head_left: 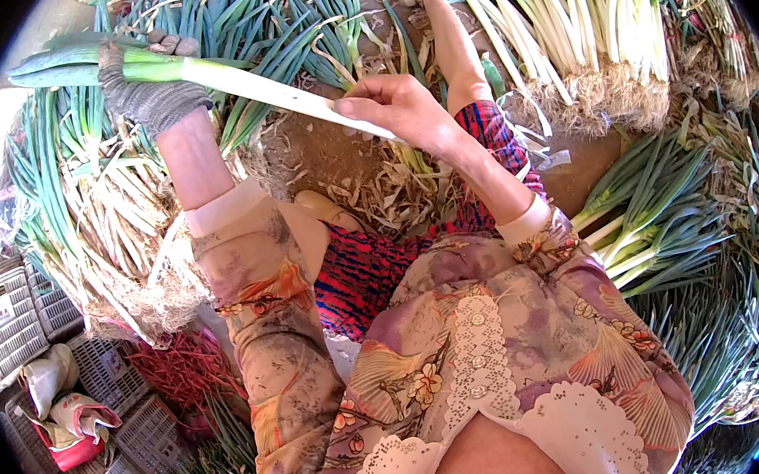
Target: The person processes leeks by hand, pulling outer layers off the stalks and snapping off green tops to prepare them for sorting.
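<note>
A large green onion [255, 88] lies slantwise across the view, its green leaves at the upper left and its white stalk pointing down to the right. My left hand [149, 88], in a grey knitted glove, is closed around the leafy part. With thumb and fingers, my bare right hand [401, 108] pinches the white stalk near its lower end. The stalk's tip is partly hidden by that hand. Below it, peeled dry leaves and skins [395, 191] litter the brown ground between my legs.
Unpeeled green onions [110, 215] with rooty ends stand at the left. Pale-stalked ones [591, 18] are bunched at the upper right, and more leafy ones [658, 210] lie at the right. Grey plastic crates [10, 314] and red strings [183, 369] are at the lower left.
</note>
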Action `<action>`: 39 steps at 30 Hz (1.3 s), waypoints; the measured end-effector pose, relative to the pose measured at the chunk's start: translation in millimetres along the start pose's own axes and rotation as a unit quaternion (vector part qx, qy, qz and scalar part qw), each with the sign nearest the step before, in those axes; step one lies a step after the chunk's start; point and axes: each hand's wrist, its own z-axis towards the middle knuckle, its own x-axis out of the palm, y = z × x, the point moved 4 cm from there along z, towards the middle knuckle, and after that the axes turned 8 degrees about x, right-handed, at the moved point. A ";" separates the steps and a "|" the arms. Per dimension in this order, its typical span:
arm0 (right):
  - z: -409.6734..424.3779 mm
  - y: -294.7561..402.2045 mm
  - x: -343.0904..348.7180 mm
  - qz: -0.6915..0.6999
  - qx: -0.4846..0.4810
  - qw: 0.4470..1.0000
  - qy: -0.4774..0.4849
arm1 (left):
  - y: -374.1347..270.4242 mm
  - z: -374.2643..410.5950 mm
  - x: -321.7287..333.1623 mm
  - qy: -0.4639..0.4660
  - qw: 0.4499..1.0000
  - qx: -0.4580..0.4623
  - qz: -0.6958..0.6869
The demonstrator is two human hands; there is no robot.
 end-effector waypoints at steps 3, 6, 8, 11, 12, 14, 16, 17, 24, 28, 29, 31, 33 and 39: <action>5.3 0.3 2.2 0.030 0.080 0.996 0.027 | 1.0 0.3 0.3 0.023 1.000 -0.001 -0.001; 7.2 -16.4 0.5 0.102 0.051 0.991 0.074 | -2.9 0.1 3.6 0.033 0.999 0.012 0.011; 0.2 -17.9 -1.6 0.152 0.032 0.981 0.115 | -5.1 0.1 1.6 0.011 0.999 0.025 0.016; -1.5 -28.7 -8.3 0.250 0.039 0.956 0.148 | -0.6 -1.2 3.9 0.010 1.000 -0.002 0.006; -1.8 -25.1 -7.9 0.193 0.040 0.972 0.127 | -0.6 -3.3 6.1 -0.003 1.000 0.004 0.015; -1.8 -13.1 -5.1 0.076 0.044 0.993 0.082 | 1.4 -8.7 11.6 -0.028 0.999 0.016 0.034; -0.2 -21.1 -2.5 0.133 0.059 0.983 0.111 | 1.0 -1.5 8.6 0.015 1.000 -0.008 0.013; -0.2 -23.7 -1.9 0.162 0.067 0.976 0.126 | 0.2 2.9 5.6 0.036 0.999 -0.020 0.002; -14.7 -31.6 -34.6 0.127 0.003 0.992 0.025 | -9.2 8.3 -7.8 0.050 0.997 -0.031 -0.042; -21.3 -8.0 -21.6 -0.046 -0.120 0.991 -0.042 | -9.5 6.4 -7.0 0.022 0.999 -0.013 -0.042; -20.4 -8.9 -17.2 -0.077 -0.110 0.990 -0.036 | -9.5 5.4 -6.2 0.004 1.000 0.000 -0.029; -15.6 -23.0 -15.1 -0.042 -0.031 0.999 -0.009 | -9.1 1.2 -1.9 -0.011 1.000 0.016 -0.014; -13.4 -32.9 -14.2 0.036 -0.012 0.999 0.003 | -8.2 1.6 -2.3 0.008 0.999 0.004 -0.031; -14.6 -32.8 -19.9 0.073 0.024 0.997 -0.024 | -10.3 9.6 -12.9 0.033 0.997 -0.037 -0.065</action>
